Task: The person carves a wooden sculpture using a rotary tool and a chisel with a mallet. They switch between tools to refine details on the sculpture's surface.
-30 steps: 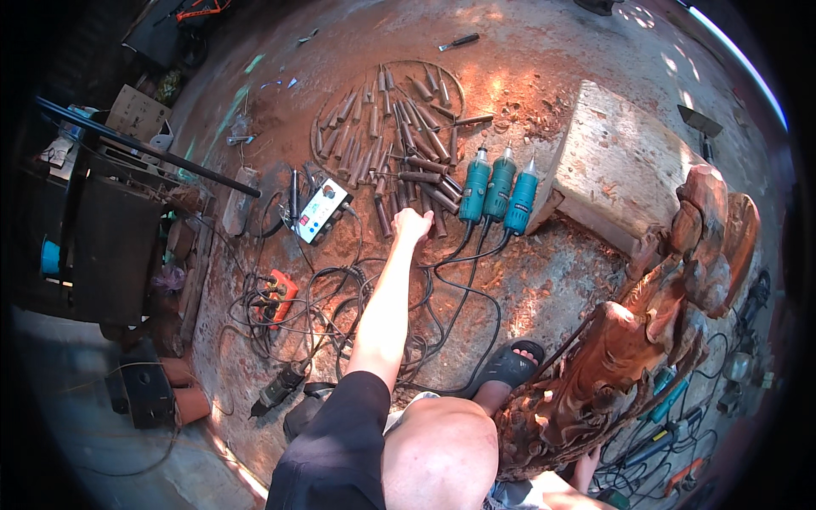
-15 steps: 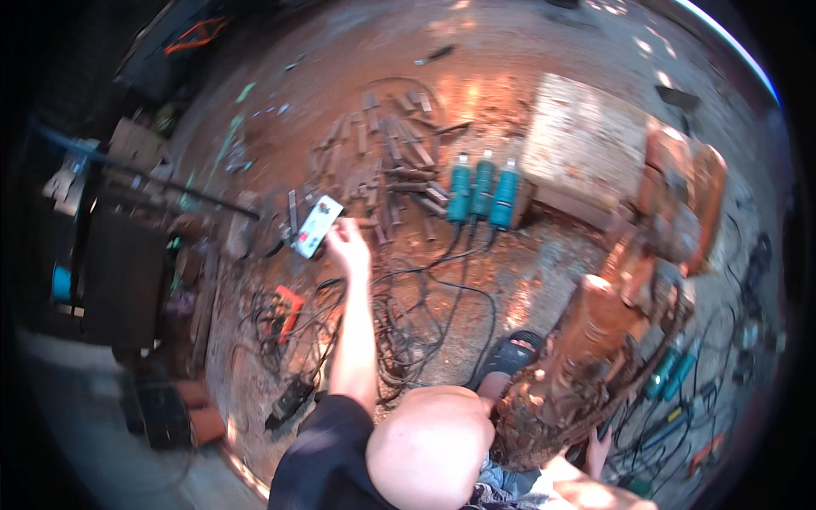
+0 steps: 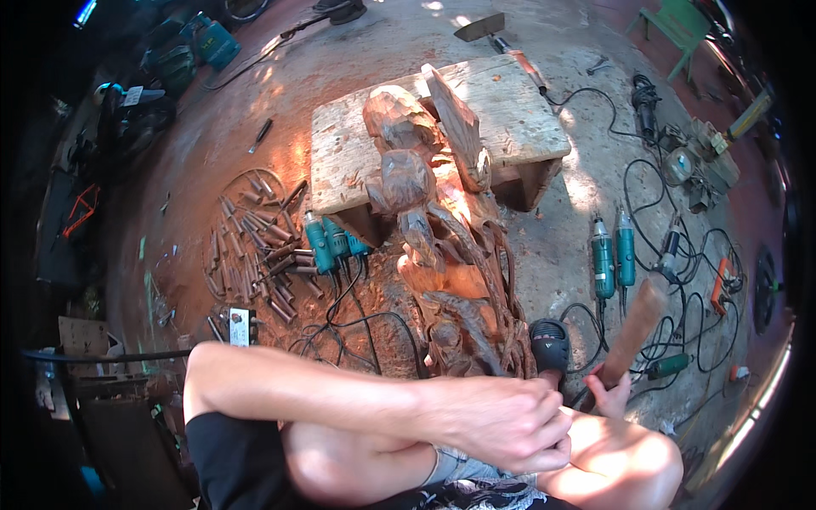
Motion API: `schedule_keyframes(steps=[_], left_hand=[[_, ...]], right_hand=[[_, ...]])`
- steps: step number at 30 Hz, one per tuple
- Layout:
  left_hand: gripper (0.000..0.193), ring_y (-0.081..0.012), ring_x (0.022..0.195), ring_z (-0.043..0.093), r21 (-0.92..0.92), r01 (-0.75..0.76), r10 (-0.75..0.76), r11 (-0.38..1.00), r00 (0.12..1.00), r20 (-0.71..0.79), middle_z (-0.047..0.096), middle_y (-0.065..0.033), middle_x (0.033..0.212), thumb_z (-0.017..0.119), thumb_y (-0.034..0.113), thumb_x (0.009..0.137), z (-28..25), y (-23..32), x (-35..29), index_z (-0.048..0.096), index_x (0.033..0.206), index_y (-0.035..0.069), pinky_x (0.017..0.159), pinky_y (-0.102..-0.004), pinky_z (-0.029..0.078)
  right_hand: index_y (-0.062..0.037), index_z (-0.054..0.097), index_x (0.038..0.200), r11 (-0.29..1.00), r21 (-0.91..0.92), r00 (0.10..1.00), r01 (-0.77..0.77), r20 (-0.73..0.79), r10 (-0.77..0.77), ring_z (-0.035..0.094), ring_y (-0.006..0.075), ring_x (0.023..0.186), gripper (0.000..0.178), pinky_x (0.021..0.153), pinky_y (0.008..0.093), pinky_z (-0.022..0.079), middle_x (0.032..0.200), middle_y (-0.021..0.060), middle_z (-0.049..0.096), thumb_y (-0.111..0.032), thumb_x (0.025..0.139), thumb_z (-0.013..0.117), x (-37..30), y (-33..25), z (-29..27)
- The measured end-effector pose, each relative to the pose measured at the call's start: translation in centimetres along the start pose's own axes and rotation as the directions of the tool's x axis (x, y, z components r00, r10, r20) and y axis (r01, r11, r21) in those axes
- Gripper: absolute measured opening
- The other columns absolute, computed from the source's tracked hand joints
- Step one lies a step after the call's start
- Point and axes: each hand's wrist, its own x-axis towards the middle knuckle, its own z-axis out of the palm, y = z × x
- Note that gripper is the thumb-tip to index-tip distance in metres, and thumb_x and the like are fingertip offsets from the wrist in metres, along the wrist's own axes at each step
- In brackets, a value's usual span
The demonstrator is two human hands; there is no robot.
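Note:
My left hand (image 3: 520, 425) is closed over my lap, its forearm crossing from the left; whatever its fingers hold is hidden. Beside it, my right hand (image 3: 610, 396) grips a rough wooden club (image 3: 635, 327), tilted up and to the right. Between my legs lies a carved wooden sculpture (image 3: 459, 280) with rounded, chipped shapes, its far end resting on a low wooden block table (image 3: 348, 161). A phone (image 3: 240, 326) with a lit screen is on the left beyond my left forearm.
Several loose chisels (image 3: 255, 242) lie heaped left of the table. Teal power tools (image 3: 320, 245) stand against its near left edge, and more teal grinders (image 3: 603, 259) lie on the right among tangled cords. A trowel-like blade (image 3: 480, 27) sits behind the table.
My left hand has left the phone on the left and come back to my lap, closed. The wooden club now shows raised in my right hand. The view has swung right.

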Motion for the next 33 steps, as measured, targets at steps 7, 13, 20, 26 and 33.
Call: schedule_keyframes(steps=[7,13,20,26,33], left_hand=[[0.02,-0.0139,0.07,0.051,0.076,0.021,-0.022,0.997,1.0,0.005,0.048,0.0033,0.075,0.069,0.028,0.087,0.7,-2.7,-0.1,0.056,0.085,0.013,0.06,-0.0294,0.04],[0.02,-0.0147,0.076,0.053,-0.034,0.15,-0.151,0.988,0.989,-0.008,0.048,0.003,0.077,0.073,0.028,0.086,0.9,-3.1,-0.2,0.06,0.088,0.014,0.062,-0.0308,0.041],[0.019,-0.0138,0.068,0.051,-0.013,0.088,-0.088,0.996,0.996,-0.024,0.046,0.0013,0.078,0.075,0.025,0.089,0.7,-3.5,-0.3,0.062,0.092,0.012,0.057,-0.0303,0.04],[0.019,-0.0132,0.065,0.048,-0.063,0.059,-0.067,0.996,0.989,-0.133,0.043,0.002,0.077,0.074,0.024,0.089,0.1,-4.1,0.3,0.059,0.09,0.012,0.055,-0.0297,0.038],[0.019,-0.0125,0.067,0.048,0.023,0.004,-0.002,1.0,0.995,-0.098,0.042,0.0025,0.078,0.071,0.028,0.088,0.8,-4.0,-1.2,0.06,0.09,0.014,0.057,-0.0295,0.039]], right_hand=[[0.0007,0.051,0.138,0.994,-0.012,0.994,0.108,0.006,-0.108,0.065,0.0162,0.086,0.068,0.074,0.0325,0.056,0.099,0.0075,0.067,0.008,0.076,0.08,0.9,-3.3,-3.1],[-0.0027,0.044,0.136,0.97,0.088,0.961,0.229,0.138,-0.239,0.066,0.0238,0.095,0.066,0.091,0.0387,0.054,0.104,0.01,0.064,0.006,0.081,0.08,1.6,-6.6,-2.3],[-0.0024,0.046,0.13,0.952,-0.073,0.939,0.298,0.203,-0.278,0.064,0.0249,0.098,0.059,0.095,0.0398,0.051,0.105,0.0099,0.062,0.003,0.082,0.079,-0.7,-11.0,0.1],[-0.002,0.047,0.126,0.634,-0.545,0.82,0.548,0.202,-0.535,0.062,0.0243,0.1,0.055,0.096,0.0379,0.05,0.106,0.0095,0.06,0.001,0.081,0.078,-4.2,-16.4,4.7],[-0.0016,0.049,0.122,0.422,-0.743,0.74,0.52,0.144,-0.657,0.06,0.0237,0.102,0.05,0.096,0.0358,0.048,0.108,0.009,0.058,-0.002,0.081,0.077,-3.7,-19.0,7.2]])
